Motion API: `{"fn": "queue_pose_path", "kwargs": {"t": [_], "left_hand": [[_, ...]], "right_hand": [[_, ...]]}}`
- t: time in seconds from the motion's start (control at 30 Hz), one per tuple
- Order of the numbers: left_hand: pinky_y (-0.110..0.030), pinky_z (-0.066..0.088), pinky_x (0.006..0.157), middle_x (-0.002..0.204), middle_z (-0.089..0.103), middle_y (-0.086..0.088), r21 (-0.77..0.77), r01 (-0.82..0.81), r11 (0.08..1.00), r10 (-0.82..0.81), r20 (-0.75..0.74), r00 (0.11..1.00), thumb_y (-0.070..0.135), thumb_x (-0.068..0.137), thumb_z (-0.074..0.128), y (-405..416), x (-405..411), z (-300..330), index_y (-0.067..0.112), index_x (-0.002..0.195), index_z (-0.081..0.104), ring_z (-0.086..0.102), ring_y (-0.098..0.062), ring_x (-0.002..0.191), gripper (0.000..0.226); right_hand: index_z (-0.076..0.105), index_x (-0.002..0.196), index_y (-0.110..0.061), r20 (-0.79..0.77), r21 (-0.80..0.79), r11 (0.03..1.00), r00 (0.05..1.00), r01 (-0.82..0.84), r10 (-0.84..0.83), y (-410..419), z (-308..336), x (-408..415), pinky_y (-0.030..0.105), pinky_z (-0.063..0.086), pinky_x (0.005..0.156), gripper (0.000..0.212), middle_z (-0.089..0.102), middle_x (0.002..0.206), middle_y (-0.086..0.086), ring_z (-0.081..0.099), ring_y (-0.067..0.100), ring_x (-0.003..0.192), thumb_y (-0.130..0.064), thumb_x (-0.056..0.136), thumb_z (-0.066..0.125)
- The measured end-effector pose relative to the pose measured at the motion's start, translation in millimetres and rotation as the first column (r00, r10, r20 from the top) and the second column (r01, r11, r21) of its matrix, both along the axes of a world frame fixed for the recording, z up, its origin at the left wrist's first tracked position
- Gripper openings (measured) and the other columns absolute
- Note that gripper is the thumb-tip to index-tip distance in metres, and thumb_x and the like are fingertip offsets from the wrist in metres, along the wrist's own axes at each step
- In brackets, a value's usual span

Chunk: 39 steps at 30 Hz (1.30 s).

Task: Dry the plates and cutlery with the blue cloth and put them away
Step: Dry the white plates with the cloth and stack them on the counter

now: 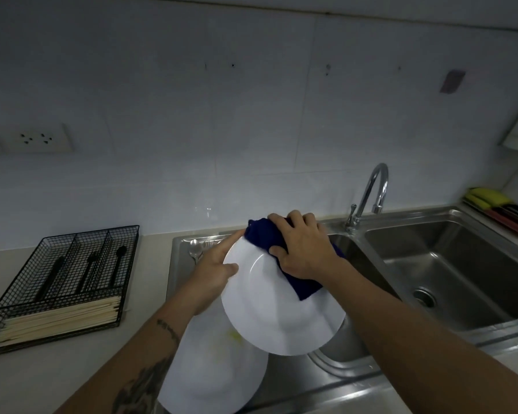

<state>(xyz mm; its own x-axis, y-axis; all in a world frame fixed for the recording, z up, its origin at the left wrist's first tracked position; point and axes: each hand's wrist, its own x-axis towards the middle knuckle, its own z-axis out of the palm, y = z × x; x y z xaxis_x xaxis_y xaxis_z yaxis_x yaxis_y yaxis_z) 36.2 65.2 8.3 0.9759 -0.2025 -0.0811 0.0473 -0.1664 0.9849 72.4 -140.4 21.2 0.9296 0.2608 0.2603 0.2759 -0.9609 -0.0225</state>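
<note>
Plate (277, 300): tilted above the sink drainboard (180, 246), face open for wiping.
Left hand (213, 273): pinches the rim, steadying.
Right hand (304, 249): presses blue cloth (304, 286) onto plate.
Second plate (219, 369): below, waiting.

Over the sink's drainboard (326, 380) the way is taken up by a tilted white plate (281, 312), with the left hand (213, 273) at its left rim and the right hand (302, 249) pressing the blue cloth (269, 237) on its upper part. A second white plate (216, 372) lies just below it, filling the near drainboard. A spoon (194, 248) and a fork (210, 243) lie at the drainboard's far left corner, behind the left hand. The right basin (449, 264) lies open from above, with only the curved tap (371, 192) rising at its back left edge. On the counter (57, 380) to the left, the wire cutlery tray (63, 285) stands well apart from the sink, with bare counter in front of it and between it and the sink rim.
</note>
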Motion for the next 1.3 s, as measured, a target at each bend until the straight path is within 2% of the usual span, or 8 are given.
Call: {"fn": "queue_pose_path", "kwargs": {"t": [0.13, 0.23, 0.37, 0.57, 0.67, 0.8, 1.13, 1.3], "left_hand": [[-0.031, 0.058, 0.073, 0.118, 0.07, 0.015, -0.172, -0.155, 0.973, 0.149, -0.048, 0.988, -0.016, 0.091, 0.044, 7.5, -4.9, -6.8, 0.046, 0.125, 0.057, 0.068, -0.01, 0.1, 0.072], [-0.033, 0.055, 0.071, 0.124, 0.066, 0.01, -0.218, -0.251, 0.943, 0.231, -0.113, 0.966, -0.014, 0.09, 0.043, 15.0, -10.6, -11.5, 0.05, 0.124, 0.055, 0.063, -0.02, 0.106, 0.073], [-0.037, 0.055, 0.079, 0.125, 0.062, 0.014, -0.098, -0.077, 0.992, 0.064, -0.125, 0.99, -0.01, 0.091, 0.045, 21.4, -8.2, -5.6, 0.057, 0.129, 0.045, 0.063, -0.017, 0.105, 0.077], [-0.045, 0.047, 0.105, 0.132, 0.063, 0.016, 0.101, 0.136, 0.985, -0.135, -0.024, 0.991, -0.01, 0.095, 0.041, 15.1, 4.9, 13.1, 0.048, 0.134, 0.055, 0.061, -0.013, 0.122, 0.072], [-0.045, 0.053, 0.097, 0.121, 0.07, 0.009, 0.06, 0.083, 0.995, -0.082, -0.014, 0.997, -0.011, 0.096, 0.038, 5.3, 9.1, 13.6, 0.045, 0.13, 0.059, 0.067, -0.02, 0.112, 0.069], [-0.047, 0.059, 0.082, 0.112, 0.073, 0.007, 0.072, -0.004, 0.997, 0.003, 0.024, 1.0, -0.003, 0.1, 0.039, -7.2, 10.5, 11.2, 0.055, 0.126, 0.057, 0.072, -0.026, 0.096, 0.066], [-0.059, 0.055, 0.085, 0.116, 0.069, 0.015, -0.103, -0.26, 0.96, 0.259, -0.025, 0.966, -0.004, 0.097, 0.041, 19.3, -2.9, -1.2, 0.05, 0.132, 0.055, 0.066, -0.03, 0.11, 0.066], [-0.045, 0.056, 0.092, 0.119, 0.067, 0.019, 0.054, -0.185, 0.981, 0.181, 0.067, 0.981, -0.005, 0.094, 0.04, 14.9, -12.3, -3.8, 0.053, 0.128, 0.057, 0.065, -0.016, 0.11, 0.069]], "right_hand": [[0.031, 0.146, -0.029, -0.053, 0.19, 0.976, 0.994, 0.105, -0.097, -14.0, -2.9, -1.3, 0.045, 0.049, 0.088, 0.059, 0.052, 0.128, 0.007, 0.053, 0.032, 0.11, -0.05, 0.095, 0.052], [0.039, 0.143, -0.025, -0.26, 0.466, 0.844, 0.953, 0.265, -0.156, -27.3, -9.4, -4.4, 0.043, 0.051, 0.091, 0.054, 0.059, 0.129, 0.006, 0.06, 0.03, 0.11, -0.04, 0.095, 0.06], [0.052, 0.138, -0.029, -0.427, 0.642, 0.704, 0.904, 0.304, -0.002, -43.1, -13.0, -6.6, 0.041, 0.053, 0.096, 0.048, 0.066, 0.123, -0.002, 0.064, 0.021, 0.107, -0.026, 0.093, 0.068], [0.064, 0.122, -0.03, -0.429, 0.598, 0.795, 0.88, 0.105, 0.206, -40.5, 32.3, 0.8, 0.032, 0.054, 0.089, 0.035, 0.07, 0.111, -0.008, 0.067, 0.014, 0.102, -0.018, 0.091, 0.071], [0.058, 0.127, -0.033, -0.399, 0.395, 0.918, 0.909, 0.049, 0.123, -31.6, 54.0, 1.0, 0.035, 0.052, 0.087, 0.039, 0.065, 0.116, -0.005, 0.063, 0.02, 0.102, -0.033, 0.09, 0.069], [0.046, 0.137, -0.031, -0.166, 0.145, 0.989, 0.986, 0.021, 0.003, -12.1, 46.9, -2.6, 0.037, 0.046, 0.084, 0.054, 0.058, 0.121, 0.001, 0.057, 0.027, 0.108, -0.049, 0.089, 0.063], [0.041, 0.141, -0.026, -0.215, 0.449, 0.873, 0.971, 0.192, -0.102, -46.9, -1.4, -15.9, 0.046, 0.054, 0.089, 0.056, 0.063, 0.123, 0.005, 0.062, 0.026, 0.104, -0.052, 0.094, 0.055], [0.037, 0.141, -0.022, -0.311, 0.479, 0.823, 0.936, 0.306, -0.167, -39.7, -33.4, -38.2, 0.048, 0.051, 0.096, 0.058, 0.057, 0.131, 0.006, 0.059, 0.027, 0.112, -0.049, 0.094, 0.058]]}}
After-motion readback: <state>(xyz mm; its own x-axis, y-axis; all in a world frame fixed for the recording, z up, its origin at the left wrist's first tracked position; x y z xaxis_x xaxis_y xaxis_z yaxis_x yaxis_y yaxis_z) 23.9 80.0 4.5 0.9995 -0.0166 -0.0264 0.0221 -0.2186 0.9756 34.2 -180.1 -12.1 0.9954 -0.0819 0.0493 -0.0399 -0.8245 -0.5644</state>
